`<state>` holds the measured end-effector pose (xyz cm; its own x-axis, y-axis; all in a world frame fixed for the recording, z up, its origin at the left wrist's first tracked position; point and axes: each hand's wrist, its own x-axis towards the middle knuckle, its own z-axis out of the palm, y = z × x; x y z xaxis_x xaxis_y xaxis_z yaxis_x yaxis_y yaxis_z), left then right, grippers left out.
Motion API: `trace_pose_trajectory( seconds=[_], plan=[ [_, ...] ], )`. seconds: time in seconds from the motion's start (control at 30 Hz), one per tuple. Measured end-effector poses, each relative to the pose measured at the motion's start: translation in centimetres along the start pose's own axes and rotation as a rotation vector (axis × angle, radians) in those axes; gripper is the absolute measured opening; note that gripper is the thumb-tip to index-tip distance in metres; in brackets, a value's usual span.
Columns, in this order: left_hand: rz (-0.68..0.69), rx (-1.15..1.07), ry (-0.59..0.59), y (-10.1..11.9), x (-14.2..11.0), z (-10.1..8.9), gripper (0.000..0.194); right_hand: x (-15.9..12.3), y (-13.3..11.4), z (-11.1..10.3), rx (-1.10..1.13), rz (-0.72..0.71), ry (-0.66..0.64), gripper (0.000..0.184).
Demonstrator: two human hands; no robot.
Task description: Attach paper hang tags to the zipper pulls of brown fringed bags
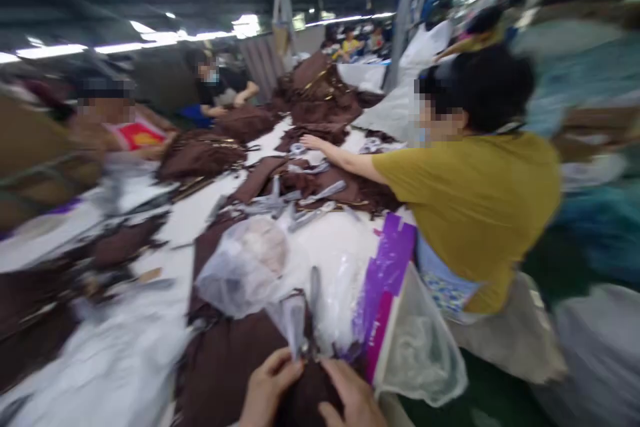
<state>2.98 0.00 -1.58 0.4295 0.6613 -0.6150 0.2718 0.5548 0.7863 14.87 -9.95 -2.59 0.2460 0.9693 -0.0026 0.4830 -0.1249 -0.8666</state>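
Observation:
My left hand (267, 387) and my right hand (350, 395) meet at the bottom edge, both pinching a small grey tag (297, 327) that stands up from a brown garment (235, 367) lying in front of me. A crumpled clear plastic bag (245, 263) rests just beyond the tag. The picture is smeared by motion, so finger detail is soft.
A person in a mustard shirt (475, 207) leans over the white table (190, 213) from the right, arm reaching to brown garments with grey tags (310, 190). A purple-and-white bag (395, 307) hangs at the table edge. More brown piles (320, 93) and seated people line the far side.

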Motion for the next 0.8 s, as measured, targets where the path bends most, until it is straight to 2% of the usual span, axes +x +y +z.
trace_pose_trajectory(
  seconds=[0.1,0.2,0.33,0.43,0.53,0.63,0.7,0.8],
  plan=[
    [0.036,-0.165,0.066,0.4,0.1,-2.5,0.036,-0.3,1.2,3.0,0.118,0.024,0.069,0.040],
    [0.023,-0.263,0.073,0.6,-0.5,-2.7,0.031,0.1,1.8,3.3,0.182,0.008,0.083,0.040],
    [0.030,-0.261,0.040,0.6,-1.4,-3.4,0.034,1.3,0.6,2.2,0.178,0.030,-0.076,0.041],
    [0.038,-0.165,0.048,0.2,-1.7,-4.6,0.035,2.7,-0.3,2.0,0.217,0.124,-0.186,0.033],
    [0.034,-0.111,0.084,0.3,-1.9,-5.3,0.031,3.9,-0.2,2.6,0.425,0.235,-0.272,0.029],
    [0.044,-0.133,0.020,1.1,-2.3,-5.2,0.033,4.7,0.2,3.5,0.607,0.305,-0.302,0.031],
    [0.047,-0.124,-0.006,1.6,-2.4,-5.2,0.032,5.3,0.6,3.8,0.583,0.307,-0.343,0.029],
    [0.007,-0.059,0.070,1.6,-2.2,-5.7,0.025,6.7,1.1,3.7,0.351,0.263,-0.306,0.023]
  ],
)
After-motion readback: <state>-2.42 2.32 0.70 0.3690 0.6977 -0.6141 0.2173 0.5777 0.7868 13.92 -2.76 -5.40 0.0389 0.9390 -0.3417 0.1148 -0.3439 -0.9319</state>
